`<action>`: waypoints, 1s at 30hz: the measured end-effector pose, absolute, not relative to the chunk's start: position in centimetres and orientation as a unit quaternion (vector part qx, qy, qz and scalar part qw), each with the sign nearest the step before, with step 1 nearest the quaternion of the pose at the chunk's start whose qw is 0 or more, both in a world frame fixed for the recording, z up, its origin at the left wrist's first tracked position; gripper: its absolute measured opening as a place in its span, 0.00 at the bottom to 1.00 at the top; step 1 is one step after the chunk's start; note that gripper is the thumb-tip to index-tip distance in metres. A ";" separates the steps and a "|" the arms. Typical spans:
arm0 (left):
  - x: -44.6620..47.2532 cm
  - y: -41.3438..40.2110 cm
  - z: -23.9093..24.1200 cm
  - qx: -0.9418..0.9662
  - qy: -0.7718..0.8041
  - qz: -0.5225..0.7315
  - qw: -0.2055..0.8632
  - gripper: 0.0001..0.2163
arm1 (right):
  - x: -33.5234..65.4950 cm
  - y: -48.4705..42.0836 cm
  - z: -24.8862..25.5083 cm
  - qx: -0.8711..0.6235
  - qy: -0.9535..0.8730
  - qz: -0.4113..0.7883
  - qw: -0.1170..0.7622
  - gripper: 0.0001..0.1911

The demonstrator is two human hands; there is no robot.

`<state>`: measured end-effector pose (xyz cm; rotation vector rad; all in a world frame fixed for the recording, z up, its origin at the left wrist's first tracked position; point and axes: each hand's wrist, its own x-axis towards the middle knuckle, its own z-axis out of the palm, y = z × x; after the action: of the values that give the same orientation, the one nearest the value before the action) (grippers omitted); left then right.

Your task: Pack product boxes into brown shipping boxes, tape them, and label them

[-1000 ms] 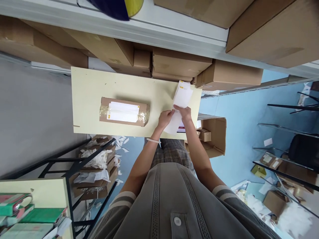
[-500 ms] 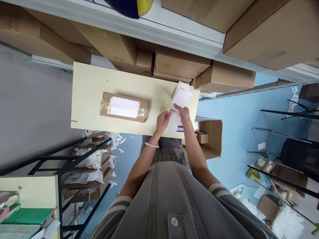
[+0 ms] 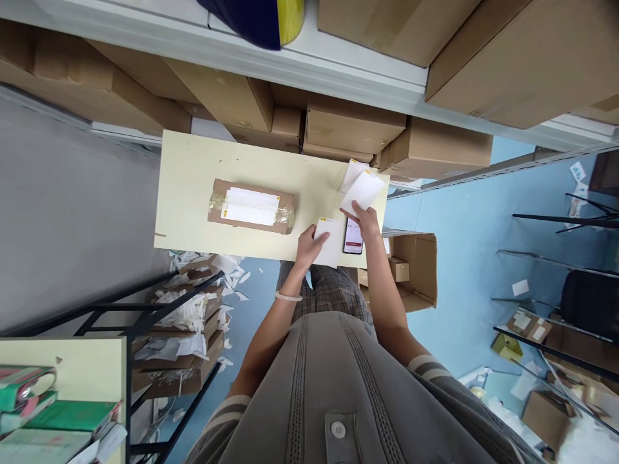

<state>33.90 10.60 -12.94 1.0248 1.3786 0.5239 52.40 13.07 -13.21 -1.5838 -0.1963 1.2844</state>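
My left hand (image 3: 308, 245) pinches a white label sheet (image 3: 329, 242) near the front edge of the pale yellow table (image 3: 193, 193). My right hand (image 3: 366, 220) holds a stack of white labels (image 3: 362, 191) lifted a little above the table's right end. Between the two hands a phone (image 3: 353, 236) with a lit screen lies flat on the table. More white labels (image 3: 352, 171) lie just behind the stack. A taped brown parcel (image 3: 251, 206) with a white label on top rests at the table's middle, to the left of both hands.
Cardboard boxes (image 3: 355, 122) fill the shelf behind the table. An open carton (image 3: 416, 267) with small boxes stands on the blue floor at the right. A black rack (image 3: 159, 322) with paper scraps is at the left. Green-covered items (image 3: 62, 419) lie on a second table, lower left.
The hands have drawn apart: the left pulled one sheet away toward the table's front edge, the right kept the stack and moved it right, uncovering the phone.
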 end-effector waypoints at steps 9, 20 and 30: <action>29.9 10.7 -9.6 0.429 0.596 0.284 0.617 0.15 | 49.6 9.3 -9.7 -0.623 -0.167 0.621 0.445 0.25; 25.2 11.5 -4.7 0.368 0.634 0.441 0.518 0.19 | 41.5 6.6 -2.0 -0.537 -0.281 0.705 0.370 0.24; 18.5 11.7 -1.2 0.435 0.674 0.479 0.356 0.29 | 35.4 8.9 1.3 -0.542 -0.334 0.666 0.390 0.19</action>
<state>18.49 11.67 -1.21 1.1235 1.7413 1.2369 35.43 8.95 1.31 -1.3768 -0.8494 1.6917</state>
